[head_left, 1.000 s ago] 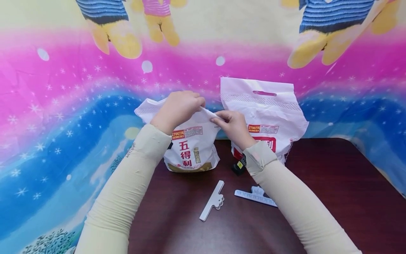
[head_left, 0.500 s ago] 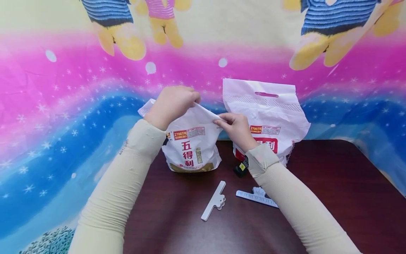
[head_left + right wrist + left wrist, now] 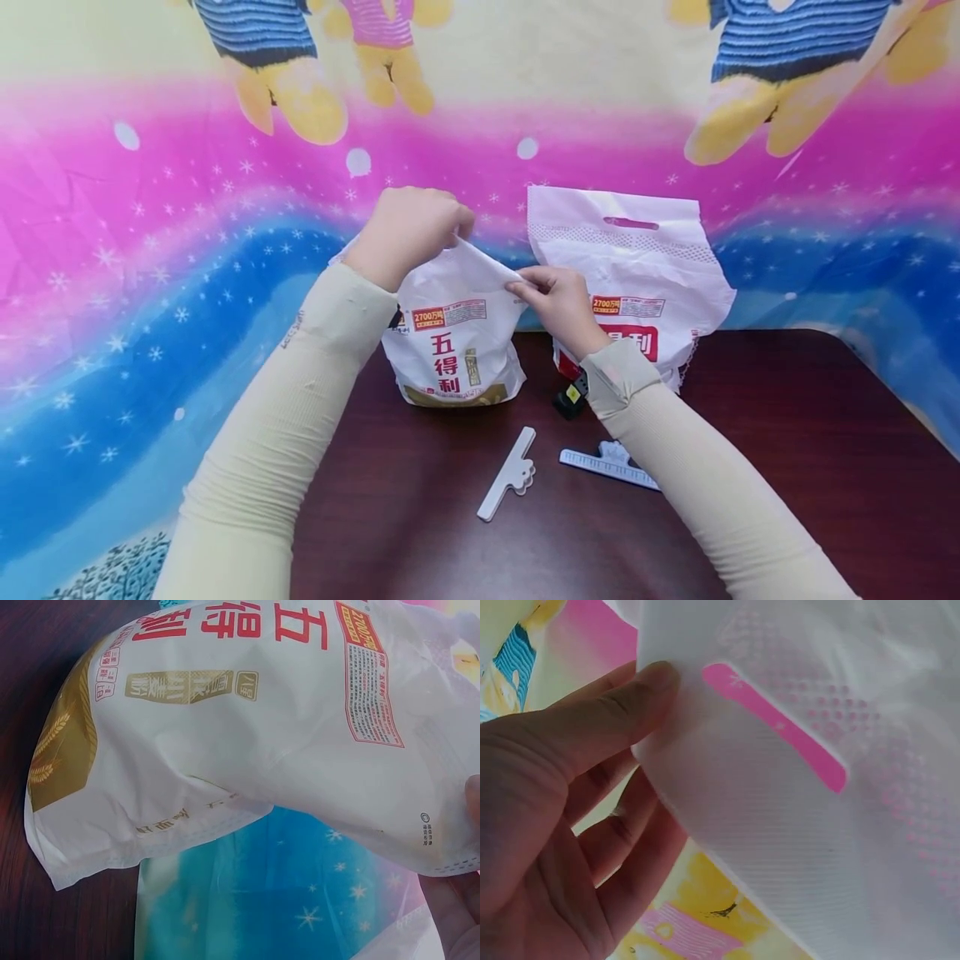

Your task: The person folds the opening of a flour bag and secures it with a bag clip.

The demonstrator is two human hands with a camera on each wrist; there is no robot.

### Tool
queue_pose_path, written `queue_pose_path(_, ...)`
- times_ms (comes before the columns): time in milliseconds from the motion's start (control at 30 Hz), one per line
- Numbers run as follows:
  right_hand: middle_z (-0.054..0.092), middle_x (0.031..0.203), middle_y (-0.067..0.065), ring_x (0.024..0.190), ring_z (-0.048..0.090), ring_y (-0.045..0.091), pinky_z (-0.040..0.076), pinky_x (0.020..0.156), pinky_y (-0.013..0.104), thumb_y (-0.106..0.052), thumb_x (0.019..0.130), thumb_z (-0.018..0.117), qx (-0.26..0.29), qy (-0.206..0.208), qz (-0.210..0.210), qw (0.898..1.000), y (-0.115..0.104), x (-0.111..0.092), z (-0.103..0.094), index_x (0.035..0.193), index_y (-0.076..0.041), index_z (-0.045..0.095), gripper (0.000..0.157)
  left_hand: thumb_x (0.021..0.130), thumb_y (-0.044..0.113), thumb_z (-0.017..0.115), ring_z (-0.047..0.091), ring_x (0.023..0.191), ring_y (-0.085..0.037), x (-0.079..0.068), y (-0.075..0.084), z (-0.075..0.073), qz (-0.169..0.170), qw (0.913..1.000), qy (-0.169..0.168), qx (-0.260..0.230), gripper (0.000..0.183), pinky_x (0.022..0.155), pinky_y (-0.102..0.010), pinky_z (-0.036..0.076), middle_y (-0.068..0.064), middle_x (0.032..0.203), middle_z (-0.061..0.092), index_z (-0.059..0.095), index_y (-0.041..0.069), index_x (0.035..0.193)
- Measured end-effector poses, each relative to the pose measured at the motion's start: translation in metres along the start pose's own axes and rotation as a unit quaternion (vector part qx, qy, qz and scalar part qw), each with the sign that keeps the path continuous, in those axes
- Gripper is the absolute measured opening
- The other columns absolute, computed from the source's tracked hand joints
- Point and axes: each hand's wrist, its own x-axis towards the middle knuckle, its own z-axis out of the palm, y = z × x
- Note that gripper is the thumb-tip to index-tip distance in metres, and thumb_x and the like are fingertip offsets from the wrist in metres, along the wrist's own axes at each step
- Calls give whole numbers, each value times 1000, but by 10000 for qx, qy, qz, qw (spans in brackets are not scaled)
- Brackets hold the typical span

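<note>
A white flour bag (image 3: 491,337) with red lettering and a gold band at its base stands on the left side of the table. My left hand (image 3: 416,229) pinches its top edge and lifts it. In the left wrist view, thumb and fingers of that hand (image 3: 570,780) grip the edge beside the handle slot (image 3: 780,727). Lower down, at the right end of the top edge, my right hand (image 3: 562,304) pinches the white material. Fingers (image 3: 454,907) of the right hand show at the edge of the right wrist view, by the bag's corner (image 3: 427,851).
A second white flour bag (image 3: 622,267), with its handle slot upright, stands behind my right hand. In front lie a white sealing clip (image 3: 506,475) and another sealing clip (image 3: 607,468), partly under my right forearm. A printed backdrop (image 3: 480,108) hangs behind the dark wooden table (image 3: 765,408).
My left hand has risen a little, drawing the bag's top edge up with it so it slopes more steeply toward the right hand. The right hand keeps its pinch.
</note>
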Motion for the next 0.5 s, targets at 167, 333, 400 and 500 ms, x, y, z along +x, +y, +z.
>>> queue_pose_path(167,76,101,12,87,68,22,55,71,21,-18,94,74,74,23,69,9999,-1,0,0,110,-4,78,21,90,8,75,63,92,-24,3,-1,-8,-121,9988,-228,-421,23,84,-46,55,-5,104,72,76,16,111)
queue_pose_path(333,76,100,12,86,68,21,56,71,22,-18,94,73,38,35,60,10000,-1,-1,0,109,-4,78,21,91,8,74,59,97,-25,4,-6,-13,-194,9932,-534,-1020,24,87,-44,54,-6,109,69,75,15,114)
queue_pose_path(400,76,100,11,85,68,20,56,71,23,-18,95,73,6,32,61,10000,-1,-1,1,109,-4,78,21,92,7,73,59,98,-25,4,-9,-15,-179,9912,-627,-1150,22,87,-43,53,-6,109,68,75,15,112)
queue_pose_path(500,76,100,11,86,68,20,57,72,26,-19,95,73,-47,11,76,10000,-1,-1,2,109,-4,78,21,93,5,71,59,99,-26,4,-11,-17,-164,9890,-771,-1253,21,88,-44,52,-7,110,68,76,14,111)
